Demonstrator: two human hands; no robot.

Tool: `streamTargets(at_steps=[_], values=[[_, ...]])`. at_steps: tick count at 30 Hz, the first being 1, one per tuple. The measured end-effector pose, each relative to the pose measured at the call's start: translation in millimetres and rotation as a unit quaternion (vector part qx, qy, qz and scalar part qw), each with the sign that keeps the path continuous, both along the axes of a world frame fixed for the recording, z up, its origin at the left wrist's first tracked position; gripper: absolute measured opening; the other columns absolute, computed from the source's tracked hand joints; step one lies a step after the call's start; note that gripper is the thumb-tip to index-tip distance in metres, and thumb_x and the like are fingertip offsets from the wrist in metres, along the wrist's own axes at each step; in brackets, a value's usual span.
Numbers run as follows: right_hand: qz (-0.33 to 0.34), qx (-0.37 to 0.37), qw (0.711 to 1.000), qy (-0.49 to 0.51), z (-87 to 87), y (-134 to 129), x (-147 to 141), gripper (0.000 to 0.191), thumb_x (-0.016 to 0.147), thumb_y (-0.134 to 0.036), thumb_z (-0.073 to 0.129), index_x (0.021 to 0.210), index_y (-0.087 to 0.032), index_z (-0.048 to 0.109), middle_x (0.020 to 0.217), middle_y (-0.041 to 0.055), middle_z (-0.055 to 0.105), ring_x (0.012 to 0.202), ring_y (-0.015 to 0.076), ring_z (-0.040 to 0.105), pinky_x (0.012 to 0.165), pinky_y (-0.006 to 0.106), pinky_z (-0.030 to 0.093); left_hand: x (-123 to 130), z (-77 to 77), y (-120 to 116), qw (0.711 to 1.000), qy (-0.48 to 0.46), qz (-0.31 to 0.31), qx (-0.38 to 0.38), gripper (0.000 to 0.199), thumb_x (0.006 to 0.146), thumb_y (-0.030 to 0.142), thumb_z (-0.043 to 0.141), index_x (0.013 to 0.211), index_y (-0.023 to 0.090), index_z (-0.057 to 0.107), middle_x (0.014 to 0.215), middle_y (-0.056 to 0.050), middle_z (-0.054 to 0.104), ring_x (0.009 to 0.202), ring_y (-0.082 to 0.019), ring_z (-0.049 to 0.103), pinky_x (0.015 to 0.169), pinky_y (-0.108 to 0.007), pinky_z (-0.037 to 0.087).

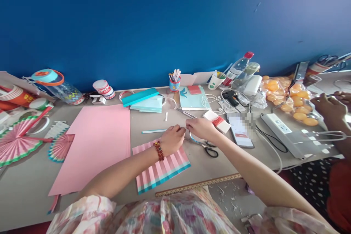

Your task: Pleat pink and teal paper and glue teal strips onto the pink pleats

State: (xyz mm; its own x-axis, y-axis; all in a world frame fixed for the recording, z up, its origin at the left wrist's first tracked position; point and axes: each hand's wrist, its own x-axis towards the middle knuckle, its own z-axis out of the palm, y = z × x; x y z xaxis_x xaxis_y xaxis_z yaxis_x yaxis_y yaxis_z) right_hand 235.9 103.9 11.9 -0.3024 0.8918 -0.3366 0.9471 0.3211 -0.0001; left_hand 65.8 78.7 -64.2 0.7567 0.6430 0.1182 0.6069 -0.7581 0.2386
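Note:
My left hand (173, 139), with a beaded bracelet on the wrist, is over the pleated pink paper (164, 170) with its teal border. Its fingers are closed at a narrow blue-and-white strip (153, 131) that sticks out to the left. Close beside it, my right hand (201, 128) pinches the same strip, as far as I can see; a curl of it hangs below the fingers. The fingertips of both hands nearly meet and hide the middle of the strip. Black-handled scissors (210, 150) lie just below my right hand.
Pink sheets (101, 142) and folded paper fans (20, 137) lie left. Behind are teal paper (146, 106), a cup of sticks (174, 84) and a bottle (237, 69). A phone (240, 131), a power strip (285, 135) and another person's hands (330, 108) are right.

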Motion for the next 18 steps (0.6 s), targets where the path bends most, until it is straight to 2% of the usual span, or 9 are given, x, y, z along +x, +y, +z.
streamTargets(at_steps=[2, 5, 10, 13, 16, 18], values=[[-0.029, 0.029, 0.999, 0.03, 8.3, -3.9, 12.2, 0.033, 0.099, -0.031, 0.033, 0.107, -0.021, 0.064, 0.096, 0.0075, 0.073, 0.083, 0.021, 0.067, 0.064, 0.026, 0.04, -1.1, 0.8, 0.6, 1.0, -0.017, 0.01, -0.01, 0.022, 0.094, 0.017, 0.046, 0.112, 0.015, 0.058, 0.107, -0.012, 0.06, 0.105, -0.028, 0.051, 0.088, -0.044, 0.045], [-0.057, 0.065, 0.983, 0.165, 10.6, -7.7, 29.1, 0.033, 0.099, -0.032, 0.034, 0.118, -0.024, 0.059, 0.099, 0.0038, 0.073, 0.083, 0.0184, 0.066, 0.069, 0.025, 0.042, -7.4, 2.8, 7.4, 0.998, -0.052, 0.002, -0.029, 0.025, 0.095, 0.022, 0.048, 0.118, 0.016, 0.055, 0.108, -0.011, 0.06, 0.105, -0.027, 0.054, 0.093, -0.043, 0.045], [-0.083, 0.059, 0.945, 0.309, -9.7, -15.1, 32.4, 0.034, 0.098, -0.03, 0.034, 0.126, -0.022, 0.052, 0.105, 0.0046, 0.072, 0.07, 0.0152, 0.064, 0.068, 0.025, 0.047, -23.0, 9.1, 21.6, 0.99, -0.128, 0.002, -0.064, 0.025, 0.099, 0.023, 0.042, 0.119, 0.019, 0.057, 0.106, -0.007, 0.062, 0.1, -0.019, 0.061, 0.091, -0.033, 0.049], [-0.092, 0.078, 0.907, 0.403, -20.3, -23.4, 22.8, 0.037, 0.1, -0.037, 0.034, 0.128, -0.021, 0.05, 0.101, 0.0066, 0.071, 0.066, 0.0153, 0.062, 0.069, 0.027, 0.05, -26.5, 15.9, 22.1, 0.978, -0.192, 0.051, -0.069, 0.03, 0.101, 0.033, 0.041, 0.126, 0.02, 0.053, 0.115, -0.009, 0.062, 0.104, -0.018, 0.061, 0.091, -0.032, 0.051], [-0.094, 0.099, 0.853, 0.504, -26.4, -32.1, 12.2, 0.035, 0.098, -0.041, 0.038, 0.125, -0.022, 0.051, 0.109, 0.0085, 0.068, 0.072, 0.0156, 0.063, 0.072, 0.029, 0.053, -24.0, 20.5, 20.8, 0.943, -0.293, 0.108, -0.113, 0.04, 0.097, 0.042, 0.05, 0.131, 0.021, 0.05, 0.121, -0.009, 0.063, 0.107, -0.019, 0.062, 0.089, -0.032, 0.053], [-0.096, 0.11, 0.82, 0.553, -29.6, -36.6, 6.7, 0.033, 0.098, -0.041, 0.041, 0.123, -0.022, 0.052, 0.111, 0.0092, 0.066, 0.077, 0.0162, 0.064, 0.075, 0.03, 0.054, -21.7, 20.2, 21.4, 0.927, -0.325, 0.124, -0.141, 0.038, 0.095, 0.042, 0.053, 0.127, 0.022, 0.054, 0.118, -0.007, 0.066, 0.104, -0.019, 0.064, 0.085, -0.032, 0.055]])
